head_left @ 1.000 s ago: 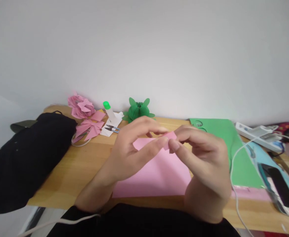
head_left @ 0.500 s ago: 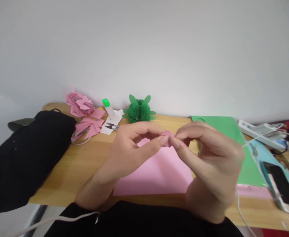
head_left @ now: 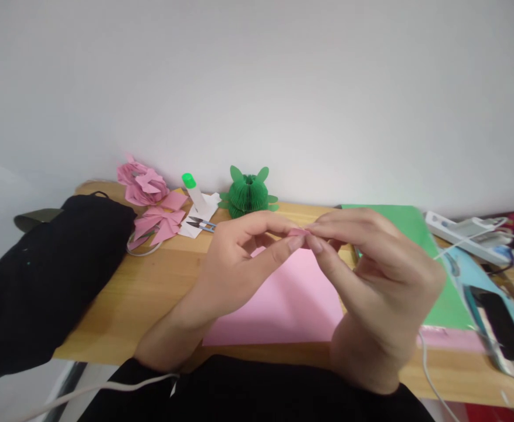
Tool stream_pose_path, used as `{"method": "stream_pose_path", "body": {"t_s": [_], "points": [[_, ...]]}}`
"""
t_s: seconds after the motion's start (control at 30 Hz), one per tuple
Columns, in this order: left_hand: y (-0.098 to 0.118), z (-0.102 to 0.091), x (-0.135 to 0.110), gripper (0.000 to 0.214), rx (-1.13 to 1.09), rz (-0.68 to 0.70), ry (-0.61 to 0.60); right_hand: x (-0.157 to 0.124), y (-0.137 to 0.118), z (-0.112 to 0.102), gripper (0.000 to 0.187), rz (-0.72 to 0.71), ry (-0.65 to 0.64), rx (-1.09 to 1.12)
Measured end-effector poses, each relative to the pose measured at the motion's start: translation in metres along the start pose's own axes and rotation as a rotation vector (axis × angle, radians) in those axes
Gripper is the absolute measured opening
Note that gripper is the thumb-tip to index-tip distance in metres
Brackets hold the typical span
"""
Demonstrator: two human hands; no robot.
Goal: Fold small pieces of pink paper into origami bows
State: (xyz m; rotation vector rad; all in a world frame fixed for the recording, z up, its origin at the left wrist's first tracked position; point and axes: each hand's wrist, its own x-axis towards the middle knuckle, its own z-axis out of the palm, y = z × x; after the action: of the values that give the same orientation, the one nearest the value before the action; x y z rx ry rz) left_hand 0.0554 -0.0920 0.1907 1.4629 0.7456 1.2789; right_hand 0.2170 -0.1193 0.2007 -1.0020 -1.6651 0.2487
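Between the fingertips of both hands is a small folded piece of pink paper [head_left: 298, 232], mostly covered by thumbs and fingers. My left hand [head_left: 248, 261] pinches it from the left with thumb and forefinger. From the right, my right hand [head_left: 371, 275] grips its other edge, thumb below and fingers above. Both hands hover over a flat sheet of pink paper [head_left: 278, 310] lying on the wooden table [head_left: 120, 305]. How the small piece is folded cannot be made out.
At the back left are pink paper flowers [head_left: 142, 181], a glue stick [head_left: 194, 190] and thread snips [head_left: 201, 224]. A green honeycomb paper figure [head_left: 248, 196] stands by the wall. Rightward lie green sheets [head_left: 445, 293], a phone [head_left: 505, 325] and a power strip [head_left: 467, 237]. A black bag [head_left: 63, 264] covers the left side.
The small pink paper has tilted and shows less of its face. My right hand's fingers have straightened and moved over its top edge; the left hand keeps its pinch.
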Motion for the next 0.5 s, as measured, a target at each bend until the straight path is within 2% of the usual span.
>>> {"method": "stream_pose_path", "body": {"t_s": [0.13,0.33,0.5], "points": [[-0.0003,0.0012,-0.0015,0.010,-0.001,0.001,0.024,-0.0001,0.0006,0.0004,0.033,-0.033,0.016,-0.013],[0.0016,0.0019,-0.0009,0.015,-0.071,-0.003,0.015,0.0029,0.0016,-0.0010,0.034,-0.169,-0.003,-0.116],[0.0043,0.0026,-0.0005,0.017,-0.126,-0.017,0.008,0.0033,0.0013,-0.0027,0.032,-0.194,-0.012,-0.142]]}}
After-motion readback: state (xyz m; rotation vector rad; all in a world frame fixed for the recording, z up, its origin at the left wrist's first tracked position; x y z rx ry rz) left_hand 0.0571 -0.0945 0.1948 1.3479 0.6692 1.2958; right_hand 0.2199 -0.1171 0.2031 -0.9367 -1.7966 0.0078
